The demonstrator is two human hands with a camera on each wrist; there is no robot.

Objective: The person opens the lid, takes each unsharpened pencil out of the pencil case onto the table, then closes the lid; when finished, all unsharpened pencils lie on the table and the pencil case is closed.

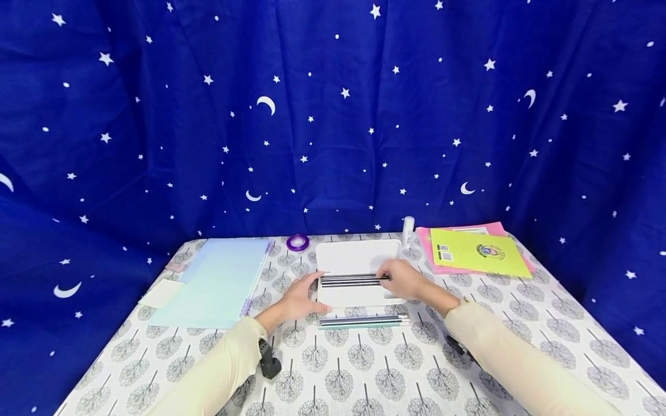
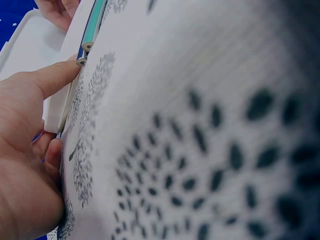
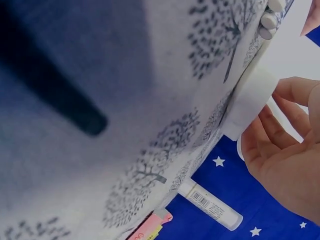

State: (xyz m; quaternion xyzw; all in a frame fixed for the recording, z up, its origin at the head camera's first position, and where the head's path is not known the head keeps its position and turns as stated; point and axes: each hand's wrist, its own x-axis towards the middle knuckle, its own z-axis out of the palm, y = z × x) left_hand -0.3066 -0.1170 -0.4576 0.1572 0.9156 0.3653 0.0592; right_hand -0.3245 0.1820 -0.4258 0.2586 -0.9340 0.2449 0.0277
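Observation:
A white pencil case (image 1: 359, 257) lies open in the middle of the table. Several black pencils (image 1: 348, 281) lie lengthwise across it. My right hand (image 1: 403, 279) reaches over the case's right end, its curled fingers pinching the right ends of these pencils; the fingertips are partly hidden. At the left end, my left hand (image 1: 299, 297) rests with thumb and fingers spread against the case's edge. Nearer to me, beside the case, lies a row of dark and green pencils (image 1: 364, 321). In the left wrist view, a finger of the left hand (image 2: 25, 125) reaches toward the unsharpened-looking pencil ends (image 2: 85, 52).
A glue stick (image 1: 408, 231) stands behind the case's right corner, and a roll of purple tape (image 1: 298, 242) lies behind its left one. Yellow and pink booklets (image 1: 478, 252) are stacked at right. A pale blue spiral notebook (image 1: 218, 283) and sticky notes (image 1: 161, 293) lie at left.

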